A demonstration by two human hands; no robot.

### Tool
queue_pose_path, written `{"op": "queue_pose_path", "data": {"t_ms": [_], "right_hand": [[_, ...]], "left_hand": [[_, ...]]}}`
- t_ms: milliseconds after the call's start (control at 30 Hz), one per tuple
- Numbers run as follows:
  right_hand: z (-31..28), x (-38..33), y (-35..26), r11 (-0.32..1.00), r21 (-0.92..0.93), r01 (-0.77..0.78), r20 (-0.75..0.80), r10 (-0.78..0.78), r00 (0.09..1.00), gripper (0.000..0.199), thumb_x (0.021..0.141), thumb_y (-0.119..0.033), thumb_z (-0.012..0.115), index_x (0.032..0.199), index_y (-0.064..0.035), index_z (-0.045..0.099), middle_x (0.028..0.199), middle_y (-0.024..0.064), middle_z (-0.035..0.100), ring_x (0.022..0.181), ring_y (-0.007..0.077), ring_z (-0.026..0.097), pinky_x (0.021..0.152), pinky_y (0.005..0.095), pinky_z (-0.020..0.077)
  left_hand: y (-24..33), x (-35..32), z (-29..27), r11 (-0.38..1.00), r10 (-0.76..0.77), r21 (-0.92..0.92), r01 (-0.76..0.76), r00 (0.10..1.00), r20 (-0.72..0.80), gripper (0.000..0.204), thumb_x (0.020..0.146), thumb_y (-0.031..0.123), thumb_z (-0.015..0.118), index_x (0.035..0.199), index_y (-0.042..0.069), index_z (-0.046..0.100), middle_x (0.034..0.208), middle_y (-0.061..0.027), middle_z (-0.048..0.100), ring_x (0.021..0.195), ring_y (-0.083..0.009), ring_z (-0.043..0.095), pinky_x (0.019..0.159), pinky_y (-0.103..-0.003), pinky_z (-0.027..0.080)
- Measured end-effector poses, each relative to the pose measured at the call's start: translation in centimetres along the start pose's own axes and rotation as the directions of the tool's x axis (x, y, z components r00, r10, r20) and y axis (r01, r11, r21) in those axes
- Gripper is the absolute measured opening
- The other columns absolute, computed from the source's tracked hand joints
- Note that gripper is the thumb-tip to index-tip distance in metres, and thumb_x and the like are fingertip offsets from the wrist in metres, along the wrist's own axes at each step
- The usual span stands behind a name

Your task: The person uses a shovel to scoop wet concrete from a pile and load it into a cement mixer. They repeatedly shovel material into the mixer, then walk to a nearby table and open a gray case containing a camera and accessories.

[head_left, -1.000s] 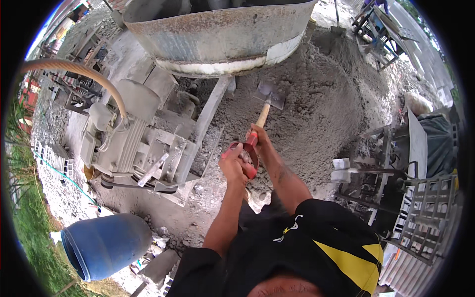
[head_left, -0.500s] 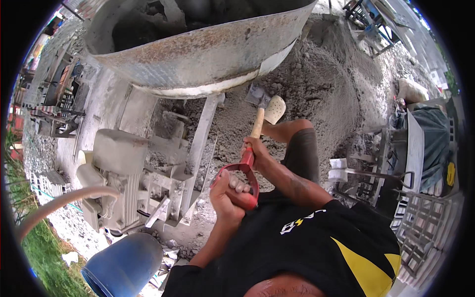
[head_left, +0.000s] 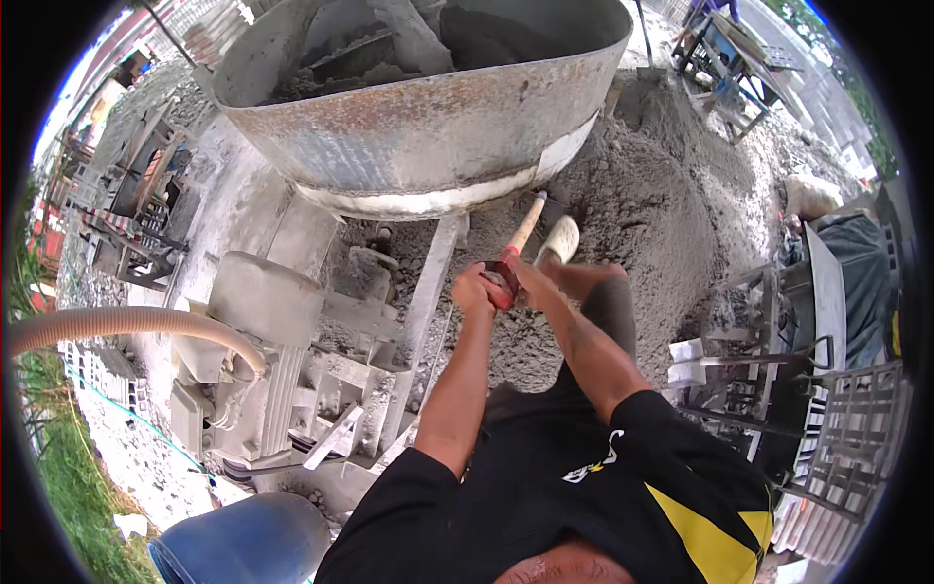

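Both my hands grip a shovel with a wooden shaft and a red handle. My left hand is closed around the red grip at its top. Just beyond it, my right hand wraps round the upper shaft. The shaft slants away from me toward the heap of grey, gritty material; its blade is out of sight near the drum's underside. A pale clog with holes is on my foot beside the shaft.
A large, rusty round mixing drum stands ahead, above the heap. Dusty machinery with a motor, a ribbed hose and a blue barrel are at left. Another shovel and stacked crates lie right.
Both arms have stretched forward, carrying the shovel's handle away from my body. The blade, visible earlier beside the clog, has gone out of sight. More of the drum's inside shows.
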State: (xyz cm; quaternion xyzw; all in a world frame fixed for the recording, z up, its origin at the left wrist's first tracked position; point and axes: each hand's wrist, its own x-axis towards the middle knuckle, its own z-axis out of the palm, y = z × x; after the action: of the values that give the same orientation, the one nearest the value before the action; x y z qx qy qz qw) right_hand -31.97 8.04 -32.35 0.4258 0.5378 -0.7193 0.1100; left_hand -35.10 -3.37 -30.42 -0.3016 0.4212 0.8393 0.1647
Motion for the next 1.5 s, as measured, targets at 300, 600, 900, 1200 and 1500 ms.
{"op": "queue_pose_path", "data": {"t_ms": [300, 600, 900, 1200, 1500], "right_hand": [[3.2, -1.0, 9.2, 0.809, -0.550, 0.206, -0.262, -0.402, 0.877, 0.066, 0.095, -0.052, 0.031, 0.091, 0.0031, 0.067, 0.092, 0.0290, 0.063, 0.090, 0.0459, 0.060, 0.077, 0.0485, 0.0460], [-8.4, -4.4, 21.7, 0.475, -0.814, 0.334, -0.018, -0.596, 0.802, 0.051, 0.099, -0.041, 0.030, 0.099, -0.0035, 0.064, 0.070, 0.0192, 0.063, 0.070, 0.0370, 0.064, 0.061, 0.0467, 0.0473], [-15.5, -18.3, 20.0, 0.779, -0.504, 0.373, -0.012, -0.438, 0.899, 0.051, 0.098, -0.045, 0.037, 0.106, -0.0037, 0.066, 0.083, 0.0128, 0.068, 0.080, 0.0145, 0.064, 0.067, 0.0309, 0.0489], [-22.8, -35.6, 28.0, 0.835, 0.447, 0.320, 0.241, -0.457, 0.856, 0.041, 0.098, -0.037, 0.042, 0.120, -0.0043, 0.054, 0.105, 0.0057, 0.060, 0.089, 0.0121, 0.060, 0.073, 0.0276, 0.0510], [-27.6, -45.1, 39.5, 0.471, 0.881, 0.046, 0.199, -0.457, 0.867, 0.034, 0.096, -0.036, 0.044, 0.112, -0.0072, 0.054, 0.101, 0.0064, 0.062, 0.089, 0.0181, 0.063, 0.078, 0.0328, 0.0539]], "left_hand": [[-4.5, 1.0, -9.5, 0.991, -0.063, 0.123, 0.060, 0.998, 0.021, 0.006, 0.073, 0.008, 0.061, 0.075, 0.003, 0.058, 0.063, -0.0078, 0.056, 0.054, -0.0235, 0.058, 0.052, -0.035, 0.049], [-17.9, -7.8, -15.9, 0.955, -0.293, 0.025, 0.296, 0.926, 0.239, 0.006, 0.076, 0.004, 0.058, 0.082, 0.004, 0.059, 0.071, -0.0099, 0.063, 0.066, -0.0220, 0.064, 0.063, -0.030, 0.051], [-18.3, -22.8, -12.8, 0.927, -0.156, -0.225, 0.301, 0.854, 0.497, 0.003, 0.081, 0.005, 0.056, 0.081, 0.002, 0.055, 0.068, -0.0081, 0.057, 0.065, -0.0203, 0.057, 0.067, -0.032, 0.049], [-20.8, -42.7, -14.0, 0.970, -0.117, 0.241, -0.018, 0.837, 0.535, 0.011, 0.079, 0.005, 0.062, 0.072, 0.001, 0.054, 0.063, -0.0067, 0.053, 0.055, -0.0176, 0.053, 0.056, -0.031, 0.047], [-27.0, -58.4, -15.6, 0.512, 0.016, 0.692, -0.509, 0.811, 0.585, 0.017, 0.068, 0.006, 0.069, 0.069, -0.006, 0.057, 0.063, -0.0102, 0.058, 0.055, -0.0194, 0.057, 0.051, -0.031, 0.045]]}}
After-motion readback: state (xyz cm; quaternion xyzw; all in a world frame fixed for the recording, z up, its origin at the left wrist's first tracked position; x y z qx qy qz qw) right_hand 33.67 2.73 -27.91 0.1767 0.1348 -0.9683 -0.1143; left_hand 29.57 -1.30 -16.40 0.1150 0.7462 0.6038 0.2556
